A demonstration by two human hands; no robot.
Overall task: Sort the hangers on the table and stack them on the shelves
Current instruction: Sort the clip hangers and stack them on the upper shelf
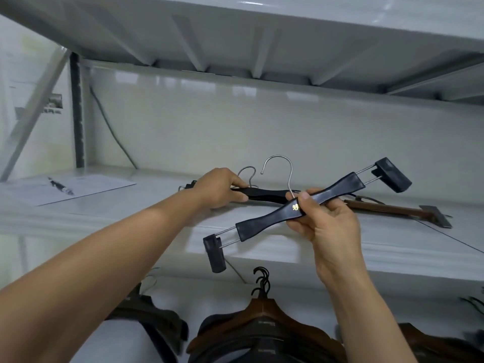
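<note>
Right hand (324, 224) pinches black wooden clip hanger (262, 222) mid-bar, frame centre, axis slanting lower-left to upper-right; left hand (220, 189) grips matching black hanger (264, 195) lying level on white shelf (157, 213), just behind

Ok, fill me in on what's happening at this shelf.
A person is sorting hangers. The right hand pinches a black clip hanger by its middle, tilted above the front edge of the shelf. The left hand grips a second black hanger lying on the shelf. A brown hanger lies further right.
</note>
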